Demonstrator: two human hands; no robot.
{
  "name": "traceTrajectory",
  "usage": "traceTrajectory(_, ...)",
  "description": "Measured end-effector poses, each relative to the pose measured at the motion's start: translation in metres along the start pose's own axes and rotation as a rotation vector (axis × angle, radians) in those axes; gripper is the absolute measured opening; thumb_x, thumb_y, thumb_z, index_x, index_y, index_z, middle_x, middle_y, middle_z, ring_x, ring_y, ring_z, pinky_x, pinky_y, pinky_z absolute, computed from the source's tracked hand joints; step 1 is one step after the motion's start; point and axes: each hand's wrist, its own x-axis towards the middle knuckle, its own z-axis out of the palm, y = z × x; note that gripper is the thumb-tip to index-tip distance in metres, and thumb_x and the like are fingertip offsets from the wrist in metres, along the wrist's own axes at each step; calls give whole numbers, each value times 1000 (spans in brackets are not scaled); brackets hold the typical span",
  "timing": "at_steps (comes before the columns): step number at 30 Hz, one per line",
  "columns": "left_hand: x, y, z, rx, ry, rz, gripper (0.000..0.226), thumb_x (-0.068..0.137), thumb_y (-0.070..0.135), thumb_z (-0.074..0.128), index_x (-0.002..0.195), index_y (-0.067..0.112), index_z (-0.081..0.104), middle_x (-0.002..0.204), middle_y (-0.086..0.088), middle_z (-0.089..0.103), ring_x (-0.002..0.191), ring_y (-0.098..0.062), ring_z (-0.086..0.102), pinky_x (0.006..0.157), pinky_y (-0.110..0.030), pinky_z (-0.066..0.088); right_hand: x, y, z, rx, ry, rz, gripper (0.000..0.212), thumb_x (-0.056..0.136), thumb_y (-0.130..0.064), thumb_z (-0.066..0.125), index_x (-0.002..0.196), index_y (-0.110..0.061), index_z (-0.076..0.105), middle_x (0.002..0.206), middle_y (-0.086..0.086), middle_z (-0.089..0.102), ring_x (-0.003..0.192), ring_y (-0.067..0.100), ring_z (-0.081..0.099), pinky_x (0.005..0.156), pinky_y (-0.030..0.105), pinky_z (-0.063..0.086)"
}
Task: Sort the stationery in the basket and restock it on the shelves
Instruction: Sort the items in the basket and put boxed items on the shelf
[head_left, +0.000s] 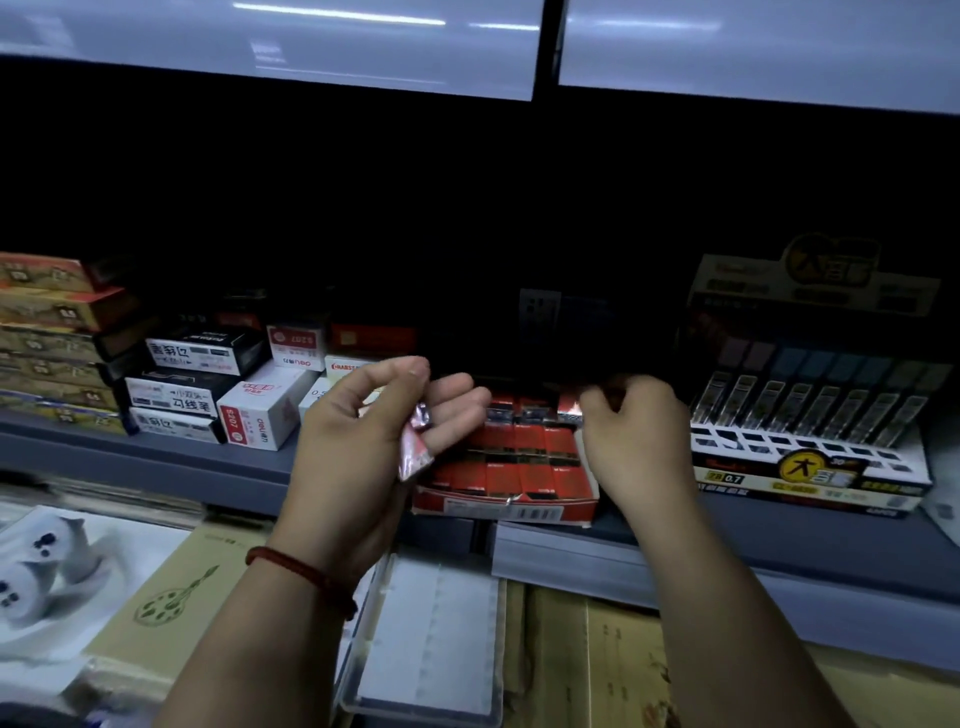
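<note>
The tray (506, 506) in the middle is red with a white strip and black bar lines, the little packs (524, 441) in it are red with dark bands, and the shiny packet (415, 447) just left of them is red and silver. On the left are white boxes (260, 410) with red labels, black-and-white boxes (202, 353), and a yellow and orange stack (47, 312). The stand (810, 467) on the right is white and black with a yellow circle, the shelf (156, 457) is grey, and the near bracelet (306, 571) is dark red.

Tray of small boxes (511, 470) on shelf (156, 457), between stacked boxes (208, 387) and lead display (810, 415).
</note>
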Motion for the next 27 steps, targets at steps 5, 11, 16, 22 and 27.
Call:
traceTrajectory(5,3,3,-6,128,38,-25,29,101,41,51,104,14,61,64,-3,55,45,-14,49,30,-16,29,5,2,11,-121,-31,39,30,101,-25,57,79,-6,63,56,2,52,43,15,47,38,21,24)
traceTrajectory(11,5,3,-7,-68,-71,-109,16,97,26,54,106,12,54,70,-2,42,53,-11,33,36,-16,22,3,1,8,-59,-37,-19,29,97,-27,66,77,-7,69,63,8,63,58,22,61,50,24,40)
traceTrajectory(16,8,4,-13,-330,-86,-142,53,63,-10,32,109,15,45,88,-11,45,72,-18,42,54,-22,39,2,1,-6,-40,-284,-68,16,91,-15,65,102,-25,69,89,2,65,68,12,60,59,20,48)
traceTrajectory(22,9,3,-12,-312,-38,-111,62,75,-17,51,131,10,53,113,-23,63,99,-33,72,89,-47,58,-2,6,3,-113,-158,-121,28,98,-16,61,123,-24,69,88,-6,63,50,10,54,48,23,47)
traceTrajectory(27,6,0,-13,-151,-53,-86,61,78,-10,60,134,10,51,119,-21,71,112,-32,69,101,-43,50,-16,-21,6,18,-76,-362,22,96,-23,65,116,-29,72,97,-1,55,58,4,48,57,13,40)
